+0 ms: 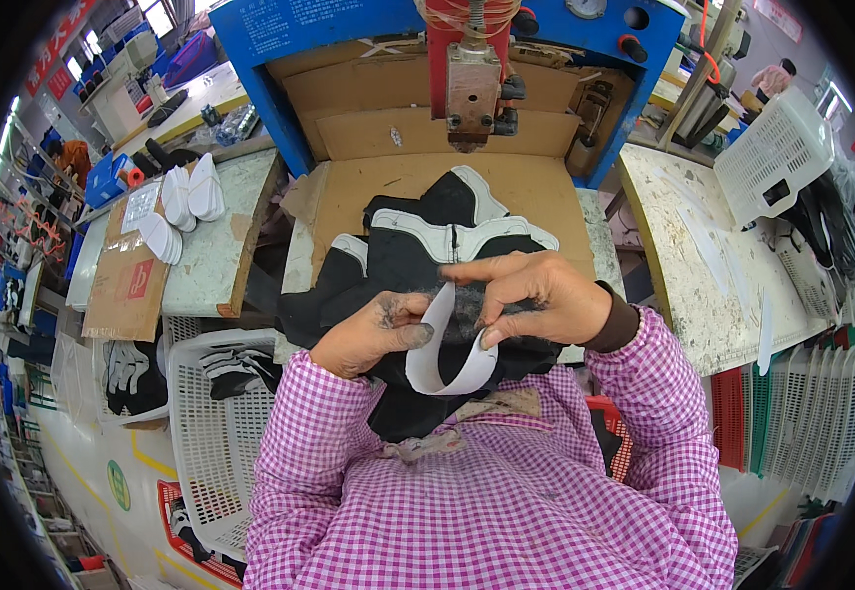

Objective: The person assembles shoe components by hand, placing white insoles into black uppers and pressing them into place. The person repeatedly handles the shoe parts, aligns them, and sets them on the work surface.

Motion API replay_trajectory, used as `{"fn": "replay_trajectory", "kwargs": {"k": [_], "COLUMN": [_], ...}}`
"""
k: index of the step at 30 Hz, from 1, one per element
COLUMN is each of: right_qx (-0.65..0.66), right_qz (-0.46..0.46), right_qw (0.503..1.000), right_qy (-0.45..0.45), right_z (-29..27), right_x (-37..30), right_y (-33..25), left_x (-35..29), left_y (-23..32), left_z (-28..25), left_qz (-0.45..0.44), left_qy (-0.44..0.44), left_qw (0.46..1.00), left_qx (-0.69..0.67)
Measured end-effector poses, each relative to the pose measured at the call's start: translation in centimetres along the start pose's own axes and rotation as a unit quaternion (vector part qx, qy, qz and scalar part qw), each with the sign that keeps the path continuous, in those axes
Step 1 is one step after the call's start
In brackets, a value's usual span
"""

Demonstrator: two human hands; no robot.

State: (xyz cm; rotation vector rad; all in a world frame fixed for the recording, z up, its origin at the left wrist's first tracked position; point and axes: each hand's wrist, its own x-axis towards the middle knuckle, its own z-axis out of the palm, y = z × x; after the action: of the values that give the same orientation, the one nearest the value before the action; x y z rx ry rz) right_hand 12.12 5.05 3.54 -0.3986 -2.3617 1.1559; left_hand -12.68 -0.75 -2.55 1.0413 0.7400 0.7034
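Note:
Over the front of the work surface, a white flexible strip is bent into a U between my hands. My left hand pinches one end with thumb and fingers. The other end is between the thumb and a finger of my right hand, whose index finger stretches out to the left. Beneath and beyond the hands lie overlapping black fabric pieces with white shaped trims, which look like shoe uppers. My hands hide part of this pile. Dark smudges mark the fingers.
A blue press frame with a red and metal head stands over the cardboard-covered bed. Stacked white cut-outs lie on the left table. White strips and a white basket are at right. Another basket sits lower left.

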Motion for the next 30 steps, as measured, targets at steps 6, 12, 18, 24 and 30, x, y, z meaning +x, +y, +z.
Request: {"fn": "replay_trajectory", "kwargs": {"k": [6, 12, 18, 24, 30], "right_qx": [0.035, 0.062, 0.193, 0.321, 0.398], "right_qz": [-0.006, 0.033, 0.084, 0.077, 0.130], "right_qw": [0.998, 0.995, 0.953, 0.868, 0.800], "right_qy": [0.042, 0.075, 0.218, 0.370, 0.430], "right_z": [0.8, 1.7, 0.9, 1.0, 1.7], "right_x": [0.3, -0.4, -3.5, -8.6, -12.6], "right_y": [0.8, 0.8, 2.2, 9.1, 13.1], "left_x": [0.0, 0.5, 0.1, -2.7, -3.2], "left_y": [0.1, -0.1, -1.4, -4.9, -8.4], "left_z": [0.3, 0.5, 0.5, 3.3, 5.4], "left_qz": [0.023, 0.010, 0.118, 0.118, 0.037], "left_qy": [0.003, 0.040, 0.051, 0.297, 0.322], "left_qw": [0.999, 0.999, 0.966, 0.919, 0.890], "left_qx": [-0.022, -0.010, -0.224, -0.230, -0.321]}}
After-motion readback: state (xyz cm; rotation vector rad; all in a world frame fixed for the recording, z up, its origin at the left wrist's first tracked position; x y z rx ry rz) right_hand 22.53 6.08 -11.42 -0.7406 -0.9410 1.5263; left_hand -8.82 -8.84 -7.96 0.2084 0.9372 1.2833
